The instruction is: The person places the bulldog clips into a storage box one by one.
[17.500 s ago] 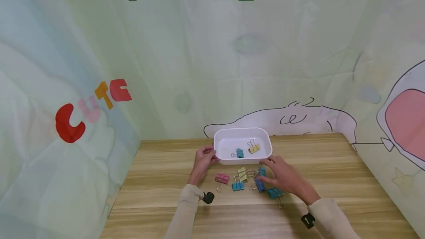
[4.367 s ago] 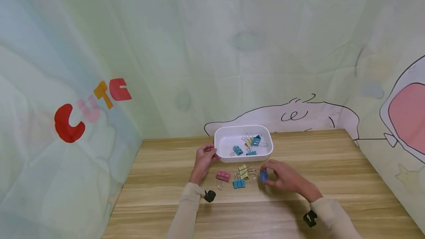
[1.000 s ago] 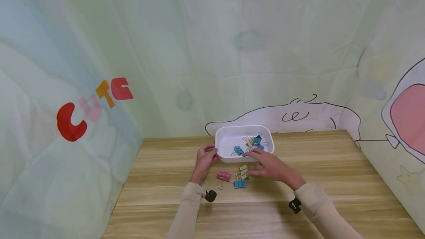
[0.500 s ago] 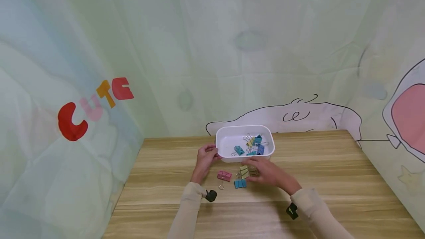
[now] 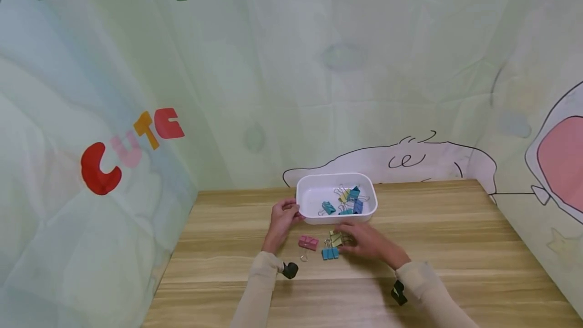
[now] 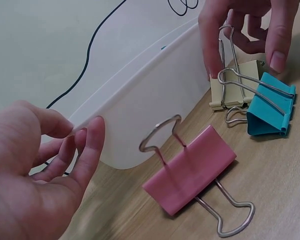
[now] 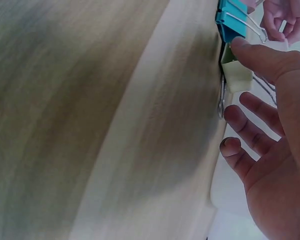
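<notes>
By the box (image 6: 150, 107) my left hand (image 6: 42, 170) pinches, my right hand (image 5: 366, 241), its hold unclear, could drag the teal clip (image 6: 261, 116), whose handle (image 6: 260, 82) seems to overlap the yellow clip (image 6: 232, 93).

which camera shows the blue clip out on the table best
The left wrist view: the blue clip is large and whole there, its wire handles clear. The head view shows it whole but small; the right wrist view shows it up against the top edge.
</notes>
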A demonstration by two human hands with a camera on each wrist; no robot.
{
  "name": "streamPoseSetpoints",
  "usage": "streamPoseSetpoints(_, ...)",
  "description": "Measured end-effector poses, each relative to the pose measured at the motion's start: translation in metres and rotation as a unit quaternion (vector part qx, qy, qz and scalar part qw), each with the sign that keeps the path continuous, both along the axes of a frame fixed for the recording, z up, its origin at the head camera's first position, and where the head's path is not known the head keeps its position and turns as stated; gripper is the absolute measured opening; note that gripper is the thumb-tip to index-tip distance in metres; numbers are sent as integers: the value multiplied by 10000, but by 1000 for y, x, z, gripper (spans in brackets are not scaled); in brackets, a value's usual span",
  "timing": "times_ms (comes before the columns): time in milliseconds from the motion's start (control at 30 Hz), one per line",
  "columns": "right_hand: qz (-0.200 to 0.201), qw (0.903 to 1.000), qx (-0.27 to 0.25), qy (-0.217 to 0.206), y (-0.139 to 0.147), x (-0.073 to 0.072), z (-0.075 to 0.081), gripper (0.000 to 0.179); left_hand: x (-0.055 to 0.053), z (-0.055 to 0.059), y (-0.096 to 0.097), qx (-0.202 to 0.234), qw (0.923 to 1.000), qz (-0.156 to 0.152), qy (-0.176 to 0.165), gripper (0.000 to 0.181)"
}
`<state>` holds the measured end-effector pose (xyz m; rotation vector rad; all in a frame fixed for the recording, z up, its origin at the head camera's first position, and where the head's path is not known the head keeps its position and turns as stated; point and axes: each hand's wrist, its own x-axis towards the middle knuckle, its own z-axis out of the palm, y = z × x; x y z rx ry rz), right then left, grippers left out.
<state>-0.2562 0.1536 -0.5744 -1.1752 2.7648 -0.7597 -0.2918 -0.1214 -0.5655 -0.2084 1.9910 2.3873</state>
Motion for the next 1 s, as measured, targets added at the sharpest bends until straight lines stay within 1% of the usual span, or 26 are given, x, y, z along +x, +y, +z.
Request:
streamPoseSetpoints(200, 18, 9999, -148, 15, 0, -1, -4, 44, 1, 1, 1, 9, 10000, 15, -7, 35)
streamPoseSetpoints(333, 11, 9998, -197, -52, -1, -1, -5, 40, 0, 1, 0, 79, 9999, -79, -18, 34)
streamPoseSetpoints(433, -54, 9998, -165, -137, -1, -2, -5, 37, 0, 4, -1, 110, 9998, -167, -45, 33)
streamPoseSetpoints(533, -90, 9997, -177, -142, -1, -2, -6, 36, 4, 12, -1, 133, 9997, -209, -69, 31)
streamPoseSetpoints(667, -88, 9998, -203, -31, 0, -2, -7, 35, 13, 27, 1, 175, 9996, -205, 7, 28)
streamPoseSetpoints(767, -145, 9997, -178, -56, 1, 0, -7, 33, 18, 32, 2, 165, 9997, -190, 58, 28)
streamPoseSetpoints(800, -165, 9997, -174, -82, 1, 1, -7, 33, 18, 32, 2, 148, 9997, -184, 56, 28)
streamPoseSetpoints(833, -195, 9996, -166, -85, 2, 1, -7, 33, 16, 30, 1, 134, 9997, -187, 43, 28)
streamPoseSetpoints(1000, -224, 9995, -208, -64, 3, 3, -5, 33, 3, 8, -1, 54, 9999, -161, -10, 32)
